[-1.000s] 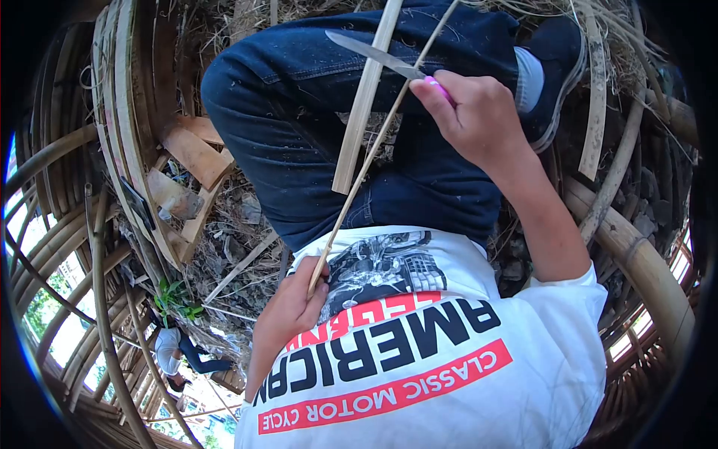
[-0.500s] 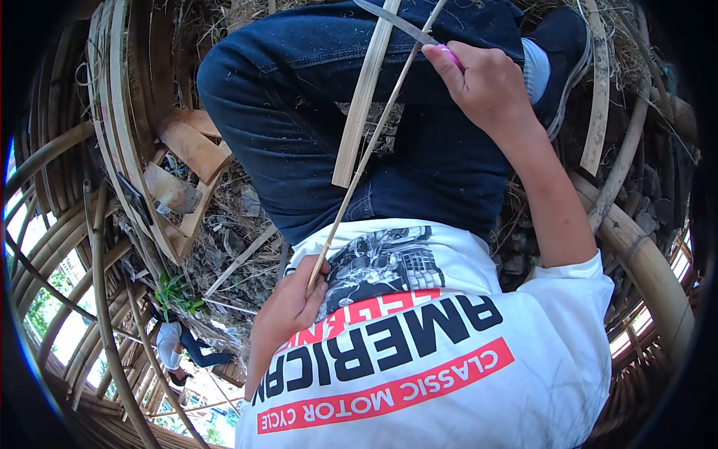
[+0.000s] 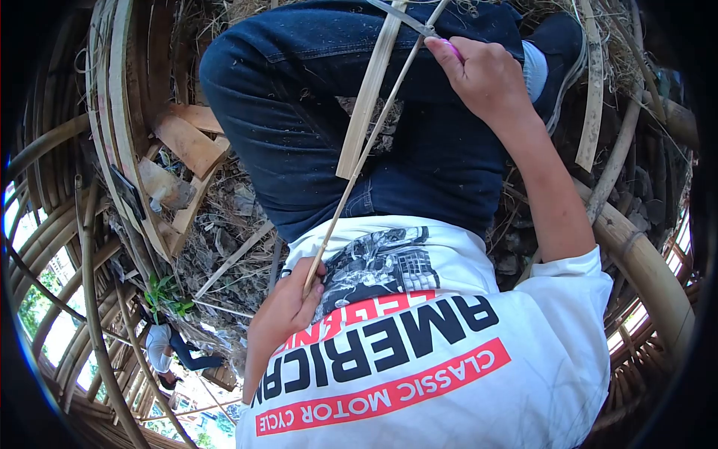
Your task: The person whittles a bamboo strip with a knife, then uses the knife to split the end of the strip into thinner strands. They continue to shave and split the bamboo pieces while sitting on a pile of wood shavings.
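Note:
My left hand [image 3: 288, 303] is closed around the lower end of a thin bamboo strip [image 3: 340, 213], close to my white shirt. The strip slants up and to the right across my lap. My right hand [image 3: 486, 78] grips a knife [image 3: 407, 20] by its pink handle above my bent leg. The blade points to the upper left and lies across the strip near its upper part. Beside the strip, a wider flat piece of split bamboo [image 3: 366, 105] rests over my dark jeans. The strip's upper end runs out of the frame.
Wooden blocks [image 3: 187, 142] and upright bamboo slats [image 3: 116, 97] stand to the left. A thick bamboo pole [image 3: 651, 262] runs along the right, near another flat slat [image 3: 593, 105]. Another person [image 3: 168, 348] is at the lower left, beyond curved bamboo poles.
The view has shifted slightly. My right hand and the knife have moved a little to the right along the upper strip; my left hand keeps its hold on the strip.

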A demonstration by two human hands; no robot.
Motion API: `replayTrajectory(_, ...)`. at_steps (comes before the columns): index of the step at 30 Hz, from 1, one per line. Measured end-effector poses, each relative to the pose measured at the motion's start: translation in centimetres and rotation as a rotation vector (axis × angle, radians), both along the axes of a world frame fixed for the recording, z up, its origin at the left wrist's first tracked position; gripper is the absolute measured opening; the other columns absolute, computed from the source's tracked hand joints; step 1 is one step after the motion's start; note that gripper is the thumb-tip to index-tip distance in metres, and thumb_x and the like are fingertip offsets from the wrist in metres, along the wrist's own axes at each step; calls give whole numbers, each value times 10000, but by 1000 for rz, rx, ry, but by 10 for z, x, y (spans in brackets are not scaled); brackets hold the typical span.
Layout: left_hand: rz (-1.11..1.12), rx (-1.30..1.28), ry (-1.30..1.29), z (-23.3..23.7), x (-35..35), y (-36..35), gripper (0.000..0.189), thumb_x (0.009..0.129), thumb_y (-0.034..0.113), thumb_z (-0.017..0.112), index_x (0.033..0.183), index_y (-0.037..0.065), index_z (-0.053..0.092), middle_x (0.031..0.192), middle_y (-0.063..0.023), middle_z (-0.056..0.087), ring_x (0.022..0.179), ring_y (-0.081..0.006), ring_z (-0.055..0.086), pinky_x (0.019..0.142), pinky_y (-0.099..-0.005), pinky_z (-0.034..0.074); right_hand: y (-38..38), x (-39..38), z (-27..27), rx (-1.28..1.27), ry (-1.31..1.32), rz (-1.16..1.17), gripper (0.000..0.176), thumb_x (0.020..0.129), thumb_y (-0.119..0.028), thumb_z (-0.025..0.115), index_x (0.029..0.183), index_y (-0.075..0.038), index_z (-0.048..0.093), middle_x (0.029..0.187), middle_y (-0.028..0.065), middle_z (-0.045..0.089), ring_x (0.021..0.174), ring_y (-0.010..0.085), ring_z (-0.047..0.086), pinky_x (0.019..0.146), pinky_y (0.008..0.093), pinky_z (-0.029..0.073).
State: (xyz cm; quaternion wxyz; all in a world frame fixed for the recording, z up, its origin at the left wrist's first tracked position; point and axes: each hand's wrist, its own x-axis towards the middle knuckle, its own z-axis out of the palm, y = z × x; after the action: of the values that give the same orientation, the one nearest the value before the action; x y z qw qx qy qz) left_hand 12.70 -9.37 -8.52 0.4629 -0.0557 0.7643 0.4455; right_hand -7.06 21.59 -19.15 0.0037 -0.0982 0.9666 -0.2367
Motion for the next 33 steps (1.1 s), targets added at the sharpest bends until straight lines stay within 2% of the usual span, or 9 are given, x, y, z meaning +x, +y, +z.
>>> replayTrajectory(8,11,5,31,0,5,-2,190,908,36,487,1091,2,451,685,-164,520,620,-303,534,621,-372,418,-6,2,4,60,-1,-3,534,934,-535,477,744,-76,672,622,150,637,624,345,657,560,439,525)
replayTrajectory(18,23,-33,82,4,8,0,196,905,44,488,1094,0,456,707,-198,547,646,-365,557,648,-399,427,-8,5,-2,106,61,-6,528,934,-548,468,745,-98,672,602,128,632,598,326,655,534,422,520)
replayTrajectory(20,21,-37,38,5,7,-1,201,907,48,488,1099,1,456,718,-205,552,660,-373,560,657,-403,429,-7,6,-3,72,64,-3,487,946,-497,487,750,-76,634,597,157,598,611,372,619,542,451,482)
replayTrajectory(24,24,-58,11,9,6,1,212,907,54,489,1111,5,456,741,-214,561,690,-384,565,674,-410,433,-7,7,-5,108,88,8,481,945,-503,482,770,-84,640,601,158,600,611,372,620,540,451,483)
replayTrajectory(27,8,-89,84,9,11,1,213,906,52,490,1113,13,457,748,-209,562,691,-379,564,672,-411,430,-7,6,-5,136,136,24,526,930,-551,469,741,-103,667,589,124,626,596,320,658,530,414,528)
replayTrajectory(30,28,-108,20,15,9,2,213,913,70,487,1120,23,463,764,-210,571,716,-391,574,688,-411,436,-5,5,-5,175,129,16,520,927,-553,474,765,-104,678,624,142,642,633,342,663,557,437,531)
replayTrajectory(33,35,-128,-11,15,17,-4,217,915,75,487,1127,29,468,808,-221,585,767,-414,586,711,-412,445,-4,-3,-4,59,158,-64,519,937,-539,470,775,-81,653,674,203,631,705,418,629,593,492,497)
